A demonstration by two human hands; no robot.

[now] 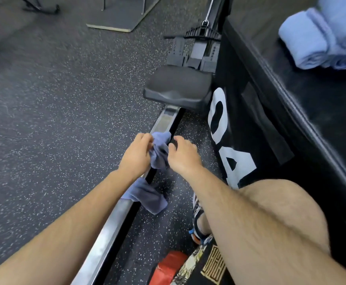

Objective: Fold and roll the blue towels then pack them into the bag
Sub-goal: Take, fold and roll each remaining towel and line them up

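Head view: your left hand (137, 156) and right hand (183, 156) pinch the blue towel (160, 150), fingertips hidden in folds

Even indoor light, motion-blurred, wide-angle edges.

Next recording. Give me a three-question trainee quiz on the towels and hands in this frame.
1. True or false: the blue towel between the left hand and right hand is already rolled.
2. Multiple choice: that towel is draped over A) the rower's metal rail, B) the rower's seat, C) a chair.
3. Fill in: the rolled towels sit on top of the ____.
Key: 1 false, it is bunched and hanging loose; 2 A; 3 black box.
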